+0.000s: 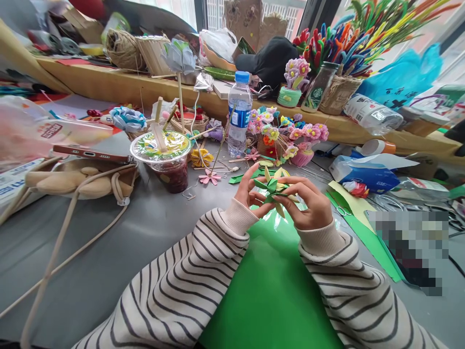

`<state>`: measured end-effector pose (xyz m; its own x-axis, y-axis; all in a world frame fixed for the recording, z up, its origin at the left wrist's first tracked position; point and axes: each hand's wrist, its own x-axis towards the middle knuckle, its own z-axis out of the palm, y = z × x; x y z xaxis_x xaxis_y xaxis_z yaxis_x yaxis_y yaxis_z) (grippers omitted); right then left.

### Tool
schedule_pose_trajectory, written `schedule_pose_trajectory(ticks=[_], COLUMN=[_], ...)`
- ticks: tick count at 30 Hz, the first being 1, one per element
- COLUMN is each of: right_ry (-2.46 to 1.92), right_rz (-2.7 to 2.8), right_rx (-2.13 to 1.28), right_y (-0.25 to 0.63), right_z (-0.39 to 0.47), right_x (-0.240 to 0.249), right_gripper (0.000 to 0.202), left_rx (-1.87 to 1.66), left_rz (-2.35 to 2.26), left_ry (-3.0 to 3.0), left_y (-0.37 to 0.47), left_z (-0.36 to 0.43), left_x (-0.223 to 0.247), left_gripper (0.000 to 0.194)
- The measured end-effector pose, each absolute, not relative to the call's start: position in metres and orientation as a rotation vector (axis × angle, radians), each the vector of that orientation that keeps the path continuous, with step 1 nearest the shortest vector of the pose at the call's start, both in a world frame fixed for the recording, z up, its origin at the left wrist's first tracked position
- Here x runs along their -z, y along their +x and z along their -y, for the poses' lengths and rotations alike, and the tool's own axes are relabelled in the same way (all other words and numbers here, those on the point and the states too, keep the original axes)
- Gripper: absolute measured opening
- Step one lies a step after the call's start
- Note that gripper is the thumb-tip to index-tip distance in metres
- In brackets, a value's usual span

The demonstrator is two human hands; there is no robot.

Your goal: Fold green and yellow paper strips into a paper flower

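Note:
Both hands hold a folded paper flower (pixel 271 188) with dark green and pale yellow pointed petals, raised over a glossy green sheet (pixel 279 281). My left hand (pixel 250 191) grips it from the left, index finger extended upward behind it. From the right, my right hand (pixel 308 203) pinches a petal between thumb and fingers. Parts of the flower are hidden by the fingers. Just behind the hands lie green paper pieces (pixel 241 178). A pink paper flower (pixel 209 177) on a thin stick rests to the left on the grey table (pixel 152 242).
To the left stand a lidded plastic cup (pixel 170 174) with dark contents and a corded bag (pixel 82 179) with a phone (pixel 90 153) on it. A water bottle (pixel 239 116) stands behind. Scissors (pixel 343 210) lie at right, near a blue packet (pixel 363 172) and a blurred-out device (pixel 410 247).

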<state>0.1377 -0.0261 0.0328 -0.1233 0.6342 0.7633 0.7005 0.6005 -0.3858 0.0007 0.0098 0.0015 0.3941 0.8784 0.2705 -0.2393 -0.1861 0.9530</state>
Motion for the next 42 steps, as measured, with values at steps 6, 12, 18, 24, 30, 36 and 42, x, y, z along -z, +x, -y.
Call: schedule_pose_trajectory(ticks=[6, 12, 18, 24, 30, 36, 42], right_ry=[-1.112, -1.092, -1.017, -1.003, -1.085, -1.038, -0.974], right_rz=[1.821, 1.802, 1.888, 1.904, 2.033, 2.034, 1.896], right_rx=[0.17, 0.245, 0.301, -0.03, -0.169, -0.051, -0.058], right_y=[0.136, 0.136, 0.139, 0.149, 0.162, 0.157, 0.149], right_z=[0.027, 0.024, 0.022, 0.022, 0.021, 0.023, 0.025], right_x=[-0.029, -0.024, -0.023, -0.034, -0.041, -0.043, -0.037], right_gripper=[0.008, 0.009, 0.013, 0.031, 0.055, 0.037, 0.031], left_rx=[-1.128, -1.262, -1.25, -1.228, -1.162, -1.112, -1.264], left_rz=[-0.608, -0.653, -0.714, -0.685, -0.646, -0.561, -0.435], left_ry=[1.445, 1.609, 1.744, 1.574, 1.327, 1.285, 1.269], left_y=[0.001, 0.003, 0.001, -0.001, -0.002, -0.004, 0.0], left_z=[-0.009, -0.007, -0.01, -0.015, -0.016, -0.015, -0.019], left_x=[0.001, 0.007, 0.01, 0.007, 0.003, 0.004, 0.011], left_gripper=[0.079, 0.065, 0.048, 0.046, 0.051, 0.047, 0.037])
